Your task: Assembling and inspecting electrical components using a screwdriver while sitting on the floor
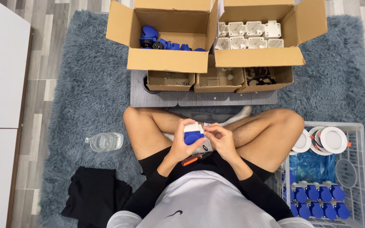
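I sit cross-legged on a grey shaggy rug [81,84]. My left hand [181,143] grips a white box-shaped housing with a blue socket lid [193,134], held over my lap. My right hand [219,137] has its fingertips pinched at the housing's right edge; whether they hold a small part I cannot tell. An orange-handled screwdriver [191,159] lies on my lap just below the hands.
Ahead stand a cardboard box of blue socket parts [165,42], a box of white housings [250,36] and small trays of screws and rings [218,80]. A wire basket [358,169] at right holds assembled blue-lidded units and round white lamps. A water bottle [104,141] and black cloth [93,194] lie left.
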